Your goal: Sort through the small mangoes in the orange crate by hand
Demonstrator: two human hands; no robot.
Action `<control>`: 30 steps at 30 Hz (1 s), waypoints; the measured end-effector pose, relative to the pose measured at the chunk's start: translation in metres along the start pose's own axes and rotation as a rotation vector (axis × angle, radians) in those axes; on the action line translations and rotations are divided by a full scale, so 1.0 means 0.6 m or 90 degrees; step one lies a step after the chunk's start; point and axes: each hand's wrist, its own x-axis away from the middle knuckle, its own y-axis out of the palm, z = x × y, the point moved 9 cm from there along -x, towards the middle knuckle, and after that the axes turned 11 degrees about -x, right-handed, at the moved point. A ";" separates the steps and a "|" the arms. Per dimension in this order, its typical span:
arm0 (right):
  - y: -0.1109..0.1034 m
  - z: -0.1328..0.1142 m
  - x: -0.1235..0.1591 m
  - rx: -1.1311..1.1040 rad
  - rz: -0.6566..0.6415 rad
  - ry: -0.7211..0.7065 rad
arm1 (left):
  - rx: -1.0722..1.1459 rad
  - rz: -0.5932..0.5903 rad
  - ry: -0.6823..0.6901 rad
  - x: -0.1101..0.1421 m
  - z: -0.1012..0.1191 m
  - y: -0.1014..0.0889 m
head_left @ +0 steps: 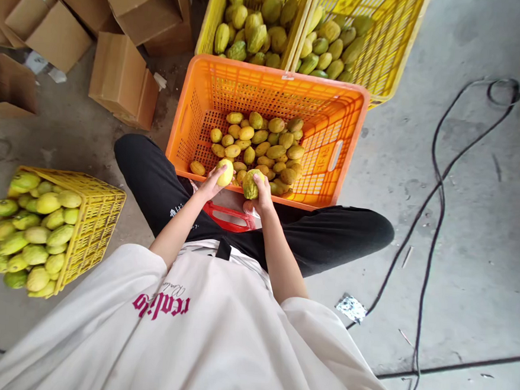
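Note:
My left hand [209, 185] is closed around a smooth, bright yellow oval fruit [225, 173]. To its right, my right hand [263, 194] grips a bumpy green-yellow fruit [250, 185]. Both fruits are held apart, just over the near rim of an orange plastic crate [275, 72]. Inside that crate lie many yellow to olive oval fruits [261, 137], spread over its bottom. Some of my fingers are hidden behind the fruits. Under my hands, between my legs, part of a red plastic stool [228, 216] shows.
Two yellow crates [394, 56] of similar fruit stand beyond the orange one. Another yellow crate [95, 225], heaped with green-yellow fruit, stands at left. Open cardboard boxes [117, 72] crowd the upper left. A black cable [439, 178] loops across the concrete floor at right.

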 end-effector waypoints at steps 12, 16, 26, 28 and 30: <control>0.012 0.008 0.010 -0.054 0.051 0.064 | 0.043 0.026 -0.002 -0.012 -0.007 -0.009; 0.010 0.011 0.006 -0.055 0.040 0.080 | 0.055 0.029 -0.014 -0.016 -0.009 -0.011; 0.013 -0.010 0.009 0.007 0.007 -0.043 | 0.088 0.029 -0.035 -0.008 -0.004 -0.006; 0.013 -0.010 0.010 0.016 0.008 -0.042 | 0.084 0.026 -0.046 -0.005 -0.004 -0.003; 0.011 -0.009 0.010 0.008 0.011 -0.036 | 0.075 0.019 -0.052 -0.003 -0.003 0.000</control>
